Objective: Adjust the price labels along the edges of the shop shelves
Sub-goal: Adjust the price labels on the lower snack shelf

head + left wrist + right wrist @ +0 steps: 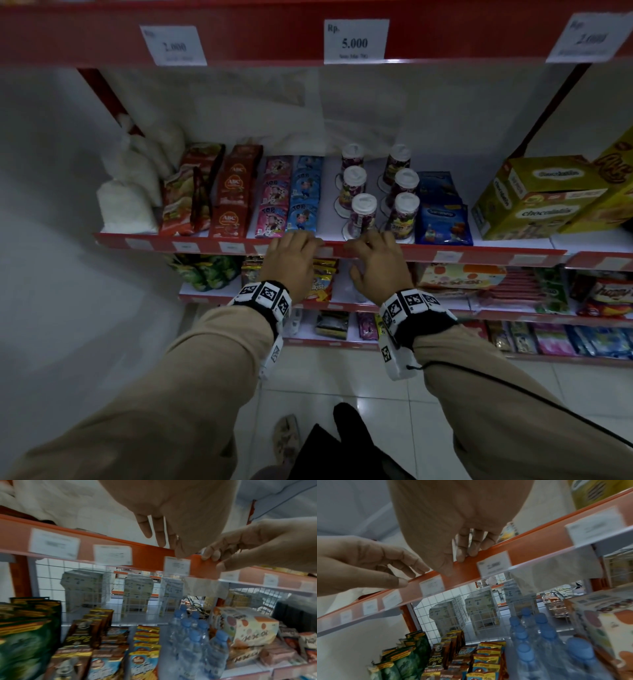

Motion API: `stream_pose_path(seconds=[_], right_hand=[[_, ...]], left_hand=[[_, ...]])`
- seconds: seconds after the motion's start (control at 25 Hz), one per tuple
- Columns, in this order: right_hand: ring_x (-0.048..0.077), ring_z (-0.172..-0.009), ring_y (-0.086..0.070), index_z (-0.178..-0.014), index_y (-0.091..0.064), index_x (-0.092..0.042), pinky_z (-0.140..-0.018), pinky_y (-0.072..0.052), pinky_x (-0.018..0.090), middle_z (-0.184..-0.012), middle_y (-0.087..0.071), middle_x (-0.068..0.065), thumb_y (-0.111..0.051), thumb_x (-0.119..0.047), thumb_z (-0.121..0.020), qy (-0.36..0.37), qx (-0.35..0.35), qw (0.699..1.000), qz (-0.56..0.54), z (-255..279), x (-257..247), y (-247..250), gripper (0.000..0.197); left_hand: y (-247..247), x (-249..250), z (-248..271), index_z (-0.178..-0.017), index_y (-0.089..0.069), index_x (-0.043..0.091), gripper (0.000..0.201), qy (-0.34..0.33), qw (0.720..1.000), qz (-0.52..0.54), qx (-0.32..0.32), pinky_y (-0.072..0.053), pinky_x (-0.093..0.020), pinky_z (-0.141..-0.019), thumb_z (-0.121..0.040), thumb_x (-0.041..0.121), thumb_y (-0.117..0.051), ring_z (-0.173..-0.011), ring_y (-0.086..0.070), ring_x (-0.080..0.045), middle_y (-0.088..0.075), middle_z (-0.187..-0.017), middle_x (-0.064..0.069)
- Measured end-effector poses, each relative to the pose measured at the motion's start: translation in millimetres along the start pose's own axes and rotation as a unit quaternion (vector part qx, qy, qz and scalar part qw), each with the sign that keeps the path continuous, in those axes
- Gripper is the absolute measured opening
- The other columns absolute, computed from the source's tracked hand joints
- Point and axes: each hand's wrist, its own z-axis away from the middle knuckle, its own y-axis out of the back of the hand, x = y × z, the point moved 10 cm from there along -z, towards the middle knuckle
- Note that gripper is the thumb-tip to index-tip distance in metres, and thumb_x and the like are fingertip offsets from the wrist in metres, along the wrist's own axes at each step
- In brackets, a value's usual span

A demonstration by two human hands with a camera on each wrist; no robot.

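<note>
My left hand [289, 263] and my right hand [376, 265] both rest on the long red front edge of the middle shelf [479, 251], in the middle of the head picture, fingers bent over its top and holding nothing. The small white paper price label [431, 584] sits in the clear strip between them, just below my fingertips. The strip runs left to right, so I think the label must slide sideways (my left thumb [399, 582] looks nearest).
</note>
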Motion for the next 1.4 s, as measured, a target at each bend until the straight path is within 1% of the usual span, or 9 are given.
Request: stream_pose_path(seconds=[0.28, 0.4, 0.52, 0.64, 0.8, 1.0, 1.12, 1.24, 1.4], right_hand=[[0.035, -0.104, -0.047, -0.116, -0.058, -0.007, -0.086, -0.040, 0.042, -0.114, -0.055, 0.016, -0.059, -0.019, -0.079, -0.014, 0.019, 1.000, 0.005, -8.3, -36.3, -14.2, 0.038], [0.037, -0.095, -0.052, -0.106, -0.060, 0.001, -0.084, -0.044, 0.041, -0.104, -0.060, 0.020, -0.064, -0.014, -0.076, -0.023, 0.048, 0.999, -0.001, -7.0, -44.4, -11.9, 0.034], [0.036, -0.087, -0.055, -0.101, -0.063, 0.001, -0.078, -0.048, 0.041, -0.094, -0.062, 0.019, -0.065, -0.011, -0.073, -0.010, 0.077, 0.997, 0.003, -5.2, -53.8, -8.9, 0.030], [0.035, -0.089, -0.053, -0.103, -0.063, -0.003, -0.077, -0.044, 0.040, -0.094, -0.062, 0.016, -0.061, -0.013, -0.075, -0.021, 0.060, 0.998, 0.018, -5.5, -56.5, -15.2, 0.029], [0.034, -0.087, -0.052, -0.097, -0.061, -0.003, -0.074, -0.043, 0.040, -0.095, -0.059, 0.017, -0.064, -0.013, -0.075, -0.045, 0.061, 0.997, 0.027, -8.4, -55.6, -16.9, 0.025], [0.034, -0.097, -0.047, -0.102, -0.058, -0.005, -0.079, -0.041, 0.044, -0.105, -0.055, 0.017, -0.056, -0.020, -0.081, -0.070, 0.015, 0.996, 0.044, -18.2, -51.1, -27.5, 0.027], [0.033, -0.098, -0.047, -0.104, -0.059, -0.005, -0.080, -0.041, 0.044, -0.105, -0.056, 0.015, -0.056, -0.021, -0.081, -0.075, 0.028, 0.996, 0.031, -18.7, -49.6, -25.3, 0.028], [0.035, -0.095, -0.049, -0.101, -0.062, -0.003, -0.077, -0.043, 0.043, -0.101, -0.058, 0.017, -0.060, -0.018, -0.081, -0.065, 0.047, 0.997, 0.024, -16.4, -49.4, -21.1, 0.025], [0.036, -0.100, -0.048, -0.099, -0.062, -0.003, -0.079, -0.040, 0.042, -0.103, -0.055, 0.019, -0.059, -0.013, -0.084, -0.062, 0.028, 0.997, 0.025, -24.3, -48.3, -25.0, 0.018]], left_hand=[[-5.6, -24.6, 13.1, -0.132, -0.049, 0.021, 0.055, -0.035, 0.999, -0.020, -0.002, -0.033, -0.041, -0.092, -0.078, 0.019, -0.057, -0.121, -0.040, -0.029, -0.046, -0.131, -0.005], [-6.1, -27.8, 11.9, -0.129, -0.049, 0.022, 0.052, -0.030, 1.000, 0.005, 0.000, -0.029, -0.040, -0.096, -0.078, 0.025, -0.057, -0.120, -0.038, -0.025, -0.046, -0.129, -0.001], [-7.7, -30.7, 8.6, -0.133, -0.046, 0.023, 0.054, -0.040, 0.999, 0.017, -0.015, -0.029, -0.040, -0.096, -0.080, 0.024, -0.055, -0.120, -0.038, -0.024, -0.045, -0.129, -0.001], [-12.8, -30.5, 8.2, -0.136, -0.043, 0.022, 0.057, -0.057, 0.998, 0.015, -0.032, -0.032, -0.039, -0.092, -0.080, 0.023, -0.055, -0.119, -0.037, -0.026, -0.042, -0.129, -0.003], [-17.5, -31.0, 7.5, -0.132, -0.045, 0.023, 0.056, -0.044, 0.998, 0.029, -0.045, -0.033, -0.038, -0.090, -0.079, 0.033, -0.057, -0.118, -0.034, -0.025, -0.040, -0.127, -0.003], [-18.3, -30.7, 8.3, -0.135, -0.043, 0.020, 0.063, -0.071, 0.996, 0.025, -0.042, -0.033, -0.038, -0.089, -0.078, 0.041, -0.058, -0.116, -0.035, -0.027, -0.041, -0.125, -0.005], [-18.4, -28.7, 7.0, -0.130, -0.046, 0.019, 0.062, -0.072, 0.997, 0.008, -0.038, -0.032, -0.037, -0.086, -0.075, 0.047, -0.058, -0.113, -0.036, -0.026, -0.041, -0.122, -0.004], [-17.4, -29.0, 5.5, -0.123, -0.050, 0.019, 0.057, -0.068, 0.997, 0.009, -0.031, -0.032, -0.037, -0.084, -0.074, 0.048, -0.059, -0.110, -0.036, -0.026, -0.041, -0.119, -0.004], [-16.2, -28.9, 6.5, -0.124, -0.050, 0.018, 0.054, -0.071, 0.997, 0.020, -0.030, -0.033, -0.039, -0.086, -0.077, 0.042, -0.059, -0.113, -0.037, -0.027, -0.041, -0.120, -0.006]])
